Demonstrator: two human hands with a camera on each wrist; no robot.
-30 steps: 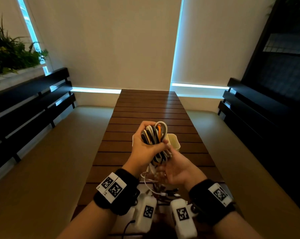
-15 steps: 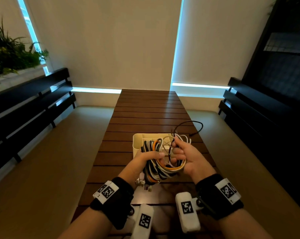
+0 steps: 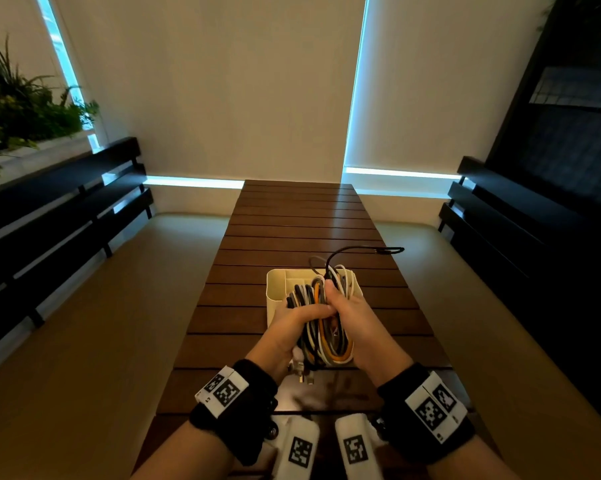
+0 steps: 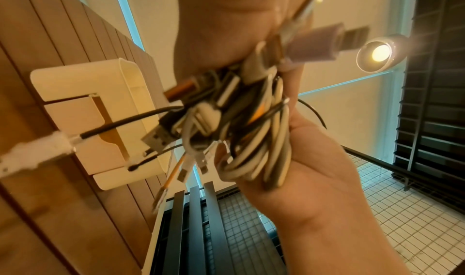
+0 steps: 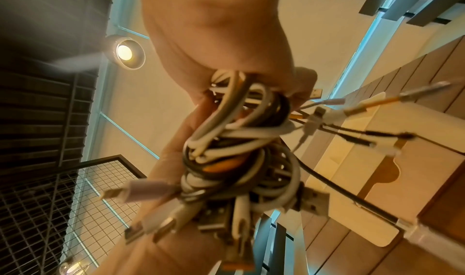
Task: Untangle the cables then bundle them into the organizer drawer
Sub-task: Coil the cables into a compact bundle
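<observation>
A thick coil of white, black, grey and orange cables (image 3: 321, 323) is squeezed between both hands just above the near edge of the cream organizer drawer (image 3: 275, 282). My left hand (image 3: 294, 322) wraps its fingers over the coil from the left; my right hand (image 3: 349, 315) clasps it from the right. A thin black cable end (image 3: 361, 250) arcs up and out to the right. The left wrist view shows the cable bundle (image 4: 251, 124) with loose USB plugs beside the drawer (image 4: 83, 80). In the right wrist view the bundle (image 5: 241, 150) fills the palm, near the drawer (image 5: 352, 180).
The drawer stands on a long slatted wooden table (image 3: 302, 216). Dark slatted benches (image 3: 60, 209) run along both sides, with plants (image 3: 18, 109) at the far left. A ceiling lamp (image 4: 377, 50) shows in both wrist views.
The bundle has come down from chest height to just over the drawer. My right hand moved from under the dangling ends to the coil's right side, and both hands pressed it narrower.
</observation>
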